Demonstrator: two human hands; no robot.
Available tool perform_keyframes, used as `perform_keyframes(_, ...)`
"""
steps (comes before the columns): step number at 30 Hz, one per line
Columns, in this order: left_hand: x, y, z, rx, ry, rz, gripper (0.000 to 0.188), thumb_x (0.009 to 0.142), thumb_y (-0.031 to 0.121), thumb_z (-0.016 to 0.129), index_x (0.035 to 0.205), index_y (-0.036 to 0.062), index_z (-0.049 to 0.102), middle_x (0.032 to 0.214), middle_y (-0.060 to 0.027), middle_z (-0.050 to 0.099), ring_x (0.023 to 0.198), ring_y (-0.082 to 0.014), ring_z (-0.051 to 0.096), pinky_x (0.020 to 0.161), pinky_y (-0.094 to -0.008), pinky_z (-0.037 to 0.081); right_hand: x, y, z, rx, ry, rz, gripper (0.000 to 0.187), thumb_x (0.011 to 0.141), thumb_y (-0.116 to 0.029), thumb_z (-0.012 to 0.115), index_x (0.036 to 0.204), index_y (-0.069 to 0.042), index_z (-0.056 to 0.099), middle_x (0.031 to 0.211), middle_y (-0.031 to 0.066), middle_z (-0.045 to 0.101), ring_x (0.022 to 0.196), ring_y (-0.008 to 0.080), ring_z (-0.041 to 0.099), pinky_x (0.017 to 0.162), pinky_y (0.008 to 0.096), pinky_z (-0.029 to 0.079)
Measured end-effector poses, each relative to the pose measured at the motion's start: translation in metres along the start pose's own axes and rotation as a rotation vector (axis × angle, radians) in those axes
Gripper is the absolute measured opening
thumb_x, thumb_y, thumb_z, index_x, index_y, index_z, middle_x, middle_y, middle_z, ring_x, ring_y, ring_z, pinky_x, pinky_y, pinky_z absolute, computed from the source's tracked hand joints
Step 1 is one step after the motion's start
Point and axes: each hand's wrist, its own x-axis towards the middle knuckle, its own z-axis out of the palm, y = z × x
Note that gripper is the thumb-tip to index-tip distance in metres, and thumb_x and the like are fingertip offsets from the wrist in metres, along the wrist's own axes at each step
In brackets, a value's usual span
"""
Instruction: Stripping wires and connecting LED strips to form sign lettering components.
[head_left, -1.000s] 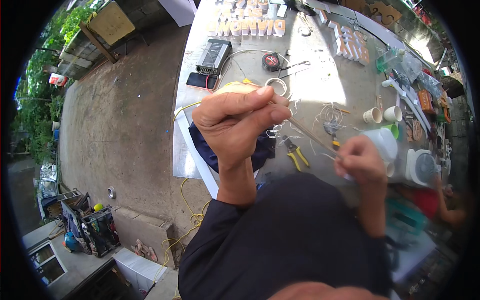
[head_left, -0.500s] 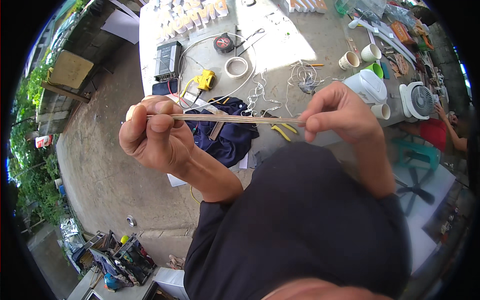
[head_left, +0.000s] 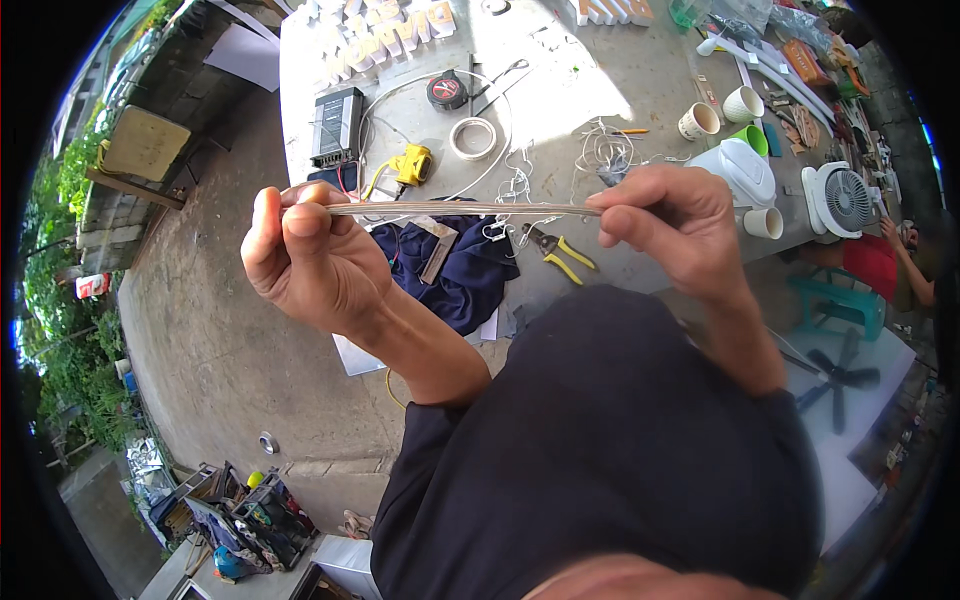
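A thin bundle of copper-coloured wire [head_left: 460, 208] is stretched nearly level in front of me, above the table. Its left end is pinched between the thumb and fingers of my left hand [head_left: 335, 255]. At the other end, my right hand [head_left: 680, 225] grips it between thumb and forefinger. Below the wire lie yellow-handled pliers [head_left: 562, 252] and a dark blue cloth [head_left: 465, 280] with a small angled strip [head_left: 434, 256] on it. A string of small white modules on wire [head_left: 518, 185] lies just beyond. The wire ends are hidden inside my fingers.
On the table are a black box [head_left: 337, 125], yellow tool [head_left: 411, 163], tape measure [head_left: 447, 90], tape roll [head_left: 473, 138] and wire coil [head_left: 605, 150]. Cups [head_left: 698, 121], a white jug [head_left: 735, 170] and fan [head_left: 838, 198] stand right, near another person [head_left: 895, 255].
Both hands and the stretched wire have shifted slightly up in the picture, away from my body. More of the pliers shows below the wire. The grip looks unchanged.
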Motion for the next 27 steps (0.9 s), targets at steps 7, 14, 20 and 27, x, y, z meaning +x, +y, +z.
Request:
perform_keyframes(7, 0.0, 0.005, 0.006, -0.019, -0.191, -0.061, 0.017, 0.085, 0.0, 0.065, 0.101, 0.0026, 0.067, 0.1, -0.0121, 0.069, 0.082, -0.017, 0.066, 0.075, -0.0264, 0.056, 0.001, 0.003, -0.006, 0.131, 0.015, 0.14, 0.009, 0.083, -0.002, 0.068, 0.091, 0.003, 0.068, 0.077, 0.0075, 0.068, 0.071, 0.01, 0.064, 0.066, 0.0222, 0.051)
perform_keyframes(14, 0.001, 0.007, 0.003, -0.09, -0.278, -0.096, 0.022, 0.08, -0.004, 0.068, 0.1, 0.0034, 0.069, 0.099, -0.0136, 0.069, 0.083, -0.018, 0.066, 0.075, -0.0255, 0.056, 0.006, 0.0, -0.015, 0.297, -0.123, 0.42, 0.011, 0.08, -0.007, 0.071, 0.086, 0.002, 0.067, 0.077, 0.0089, 0.068, 0.07, 0.0121, 0.065, 0.068, 0.023, 0.052)
perform_keyframes(20, 0.001, 0.006, -0.004, -0.141, -0.401, -0.071, 0.027, 0.077, -0.003, 0.07, 0.104, 0.0031, 0.069, 0.094, -0.0156, 0.069, 0.079, -0.0195, 0.066, 0.071, -0.0234, 0.058, 0.013, -0.006, -0.022, 0.246, -0.177, 0.472, 0.011, 0.08, -0.006, 0.071, 0.086, 0.003, 0.067, 0.077, 0.0085, 0.068, 0.07, 0.0121, 0.065, 0.067, 0.0234, 0.052)
perform_keyframes(27, -0.002, 0.005, -0.01, -0.088, -0.305, 0.006, 0.033, 0.069, -0.012, 0.072, 0.1, -0.0009, 0.067, 0.082, -0.0202, 0.067, 0.066, -0.0233, 0.065, 0.054, -0.0294, 0.055, 0.012, -0.011, -0.027, 0.064, -0.231, 0.498, 0.01, 0.079, -0.005, 0.071, 0.084, 0.003, 0.066, 0.076, 0.0079, 0.067, 0.069, 0.0116, 0.064, 0.066, 0.0233, 0.05)
